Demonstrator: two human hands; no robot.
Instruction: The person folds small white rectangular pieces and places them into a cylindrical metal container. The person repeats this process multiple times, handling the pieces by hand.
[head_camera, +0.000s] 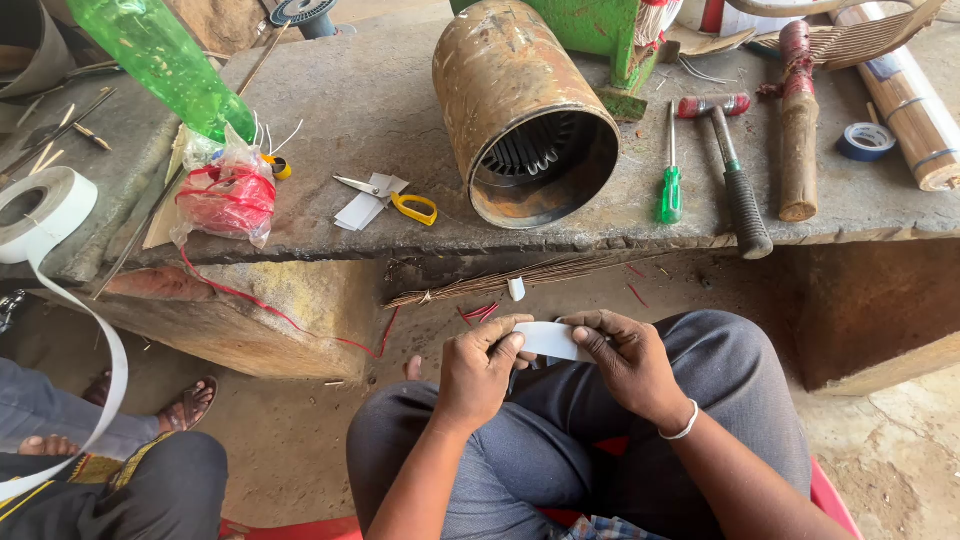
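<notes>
Above the lap, the left hand (478, 368) and the right hand (628, 362) are pinching a white paper strip (551, 340) between them, fingers closed on its two ends. Beyond the knees, on the stone counter (380, 110), yellow-handled scissors (395, 200) are lying beside cut paper pieces (362, 208), near a rusty motor housing (525, 115) and a green screwdriver (671, 170).

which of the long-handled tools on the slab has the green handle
The screwdriver, lying just right of the rusty motor housing. The hammer beside it has a black grip, and the wooden mallet is brown.
</notes>
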